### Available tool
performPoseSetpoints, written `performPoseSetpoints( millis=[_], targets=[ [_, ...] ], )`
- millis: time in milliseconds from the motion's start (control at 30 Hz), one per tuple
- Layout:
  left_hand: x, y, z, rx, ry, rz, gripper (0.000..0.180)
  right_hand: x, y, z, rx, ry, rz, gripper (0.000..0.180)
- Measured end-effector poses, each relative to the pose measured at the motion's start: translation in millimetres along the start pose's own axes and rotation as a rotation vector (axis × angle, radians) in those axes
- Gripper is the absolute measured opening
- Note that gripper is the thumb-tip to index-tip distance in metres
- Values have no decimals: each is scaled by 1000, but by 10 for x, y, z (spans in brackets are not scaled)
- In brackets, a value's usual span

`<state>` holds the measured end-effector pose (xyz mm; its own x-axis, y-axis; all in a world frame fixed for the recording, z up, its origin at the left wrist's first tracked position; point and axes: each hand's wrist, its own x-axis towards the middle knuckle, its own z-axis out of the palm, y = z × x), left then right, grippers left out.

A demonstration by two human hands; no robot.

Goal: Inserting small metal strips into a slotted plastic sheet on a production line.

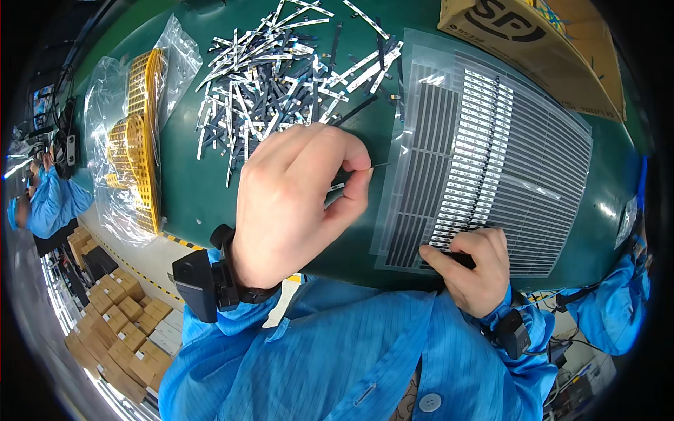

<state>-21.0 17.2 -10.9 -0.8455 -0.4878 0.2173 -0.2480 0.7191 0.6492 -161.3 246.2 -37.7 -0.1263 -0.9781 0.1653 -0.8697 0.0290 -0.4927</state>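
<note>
A clear plastic sheet [397,203] holds rows of thin dark strips, with a column of white labelled strips [467,154] down its middle. My left hand [295,196] is raised left of the sheet, thumb and forefinger pinched together. A thin dark line shows at those fingertips, too fine to name. My right hand [477,270] rests at the sheet's near edge, at the lower end of the white column. Its fingers are bent in close together, and what they grip, if anything, is hidden. A loose pile of black-and-white strips [267,84] lies beyond my left hand.
Yellow perforated sheets [144,140] lie in a clear bag at the left of the green table [189,175]. A cardboard box [519,49] stands at the far right. Co-workers in blue sit at left [56,200] and right [611,302]. Cartons [126,316] are stacked on the floor.
</note>
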Motion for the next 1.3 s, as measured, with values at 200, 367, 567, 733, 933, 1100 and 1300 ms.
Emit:
performPoseSetpoints(
  millis=[200,367,567,733,933,1100,1300],
  targets=[
    [-19,-5,-1,-26,8,-7,19,9,4,-8,25,4,-4,37],
    [-24,-10,-4,-44,7,-4,19,7,-2,-20,34,0,1,37],
    [-28,1,-7,-63,15,4,18,11,17,-43,78,23,-15,30],
    [-36,1,-13,-63,-21,8,19,23,9,-33,83,42,-12,29],
    [-43,2,7,-86,-48,-15,21,51,-5,-54,51,7,-9,31],
    [-44,0,15,-108,-52,-13,21,78,-16,-48,9,-6,-15,33],
    [-61,-31,23,-97,-54,-9,21,64,0,-33,45,-10,-2,35]
  ],
)
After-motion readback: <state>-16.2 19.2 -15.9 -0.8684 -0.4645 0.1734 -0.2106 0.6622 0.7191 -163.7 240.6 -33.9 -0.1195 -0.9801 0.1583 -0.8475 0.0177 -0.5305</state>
